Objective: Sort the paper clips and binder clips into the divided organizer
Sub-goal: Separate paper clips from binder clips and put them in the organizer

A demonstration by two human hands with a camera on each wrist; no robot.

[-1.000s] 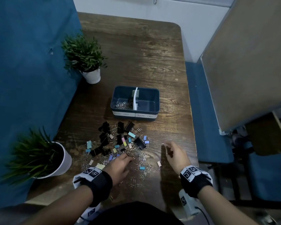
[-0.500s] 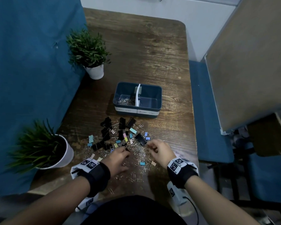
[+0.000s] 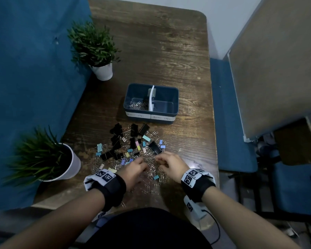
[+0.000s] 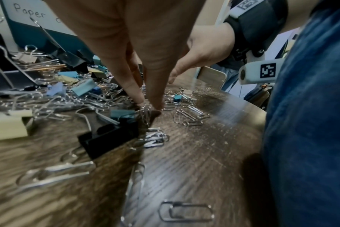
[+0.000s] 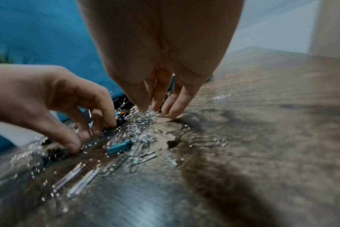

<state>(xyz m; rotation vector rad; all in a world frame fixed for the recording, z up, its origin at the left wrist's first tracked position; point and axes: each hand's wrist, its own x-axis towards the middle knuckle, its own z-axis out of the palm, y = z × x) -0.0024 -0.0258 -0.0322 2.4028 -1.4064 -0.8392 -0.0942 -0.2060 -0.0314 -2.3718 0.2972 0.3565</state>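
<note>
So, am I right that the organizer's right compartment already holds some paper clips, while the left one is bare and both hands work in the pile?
Not quite: the head view shows the paper clips in the left compartment of the organizer, and the right one is bare. Both the left hand and right hand do work in the pile.
</note>
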